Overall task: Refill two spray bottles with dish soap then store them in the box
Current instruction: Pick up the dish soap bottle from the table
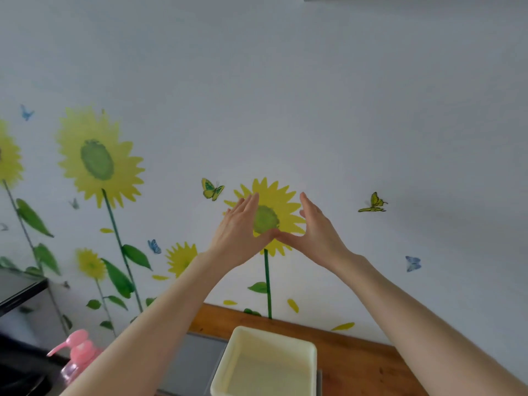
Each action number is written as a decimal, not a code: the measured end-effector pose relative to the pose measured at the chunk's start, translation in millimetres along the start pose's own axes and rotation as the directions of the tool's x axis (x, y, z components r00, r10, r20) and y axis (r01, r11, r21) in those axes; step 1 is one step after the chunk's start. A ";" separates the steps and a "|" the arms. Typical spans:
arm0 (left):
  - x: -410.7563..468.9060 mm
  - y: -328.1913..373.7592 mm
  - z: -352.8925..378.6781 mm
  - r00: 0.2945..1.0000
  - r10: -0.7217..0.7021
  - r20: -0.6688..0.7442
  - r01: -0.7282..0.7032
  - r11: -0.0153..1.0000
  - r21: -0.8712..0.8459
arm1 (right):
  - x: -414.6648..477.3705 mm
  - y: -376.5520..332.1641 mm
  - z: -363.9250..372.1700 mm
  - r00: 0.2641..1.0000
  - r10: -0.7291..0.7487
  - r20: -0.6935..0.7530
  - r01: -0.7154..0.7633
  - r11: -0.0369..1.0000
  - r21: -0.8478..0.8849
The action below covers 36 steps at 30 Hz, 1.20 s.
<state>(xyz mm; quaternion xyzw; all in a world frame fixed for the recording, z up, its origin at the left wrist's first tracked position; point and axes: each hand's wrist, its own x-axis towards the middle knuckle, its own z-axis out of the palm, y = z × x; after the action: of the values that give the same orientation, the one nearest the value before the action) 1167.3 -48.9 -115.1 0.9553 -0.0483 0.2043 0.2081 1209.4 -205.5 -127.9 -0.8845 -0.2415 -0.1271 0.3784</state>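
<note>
While both hands are raised well above the box [271, 334], neither holds anything. The left hand [238, 227] and the right hand [318, 228] are spread flat with straight fingers and backs to the camera. Their thumb tips touch, making a frame in front of a sunflower sticker [281, 201] on the wall. I judge this a signal pose for the camera rather than a working grip (nothing of the task is within reach up there).

The box, cream and open-topped, stands directly below the hands on a grey tray [194, 364] on the wooden table [357, 364]. It is probably set centrally so that either hand can drop bottles in. The part of its inside that shows holds no bottles.

Well to the left of the box, partly hidden by the left forearm, stands a pink pump bottle [78, 350], its nozzle pointing away from the box. I cannot tell whether it is the soap supply or a bottle to refill. No brand, label or writing is legible on the box or the bottle.
</note>
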 end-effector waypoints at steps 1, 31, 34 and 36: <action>-8.6 -4.2 1.6 0.998 -0.014 0.057 0.014 1.000 0.009 | -5.6 -0.5 6.9 1.000 0.006 0.028 -0.006 1.000 0.008; -119.9 -237.9 25.4 0.831 -0.082 0.550 0.163 0.981 -0.101 | -57.8 -46.9 249.7 0.857 0.296 0.422 -0.382 0.914 0.134; -129.3 -254.0 18.7 0.845 -0.066 0.531 0.147 0.983 -0.113 | -64.6 -53.6 265.6 0.845 0.319 0.429 -0.411 0.902 0.137; -137.9 -266.6 11.3 0.863 -0.082 0.499 0.165 0.978 -0.126 | -67.4 -59.7 277.3 0.830 0.329 0.451 -0.427 0.894 0.134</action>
<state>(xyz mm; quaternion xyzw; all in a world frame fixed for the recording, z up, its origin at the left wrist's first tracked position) 1093.1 189.7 -281.8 0.9565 -0.0547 -0.0634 0.2796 1132.4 10.5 -308.0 -0.8715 -0.1485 0.1709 0.4350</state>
